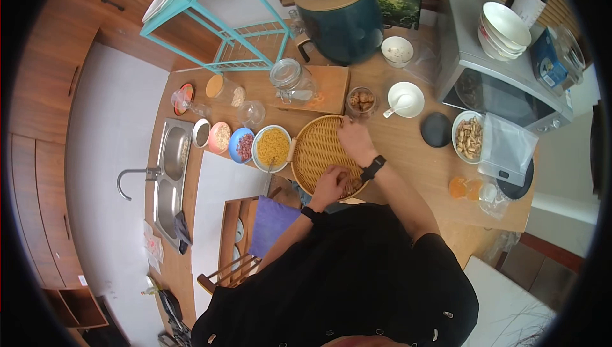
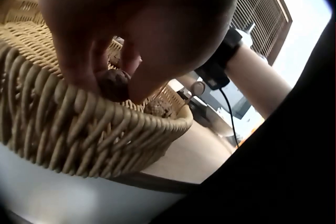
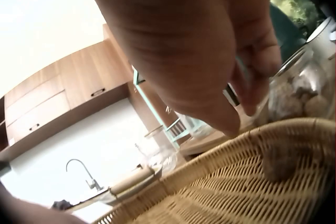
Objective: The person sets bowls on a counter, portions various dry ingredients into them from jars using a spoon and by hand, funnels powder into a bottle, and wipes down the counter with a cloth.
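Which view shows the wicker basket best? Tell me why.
The head view: nearly all of the wicker basket shows from above, though the left hand and right hand cover parts. The left wrist view shows its outer wall and rim; the right wrist view, rim and woven inside.

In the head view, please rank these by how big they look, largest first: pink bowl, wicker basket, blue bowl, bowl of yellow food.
1. Wicker basket
2. Bowl of yellow food
3. Blue bowl and pink bowl, too alike to rank
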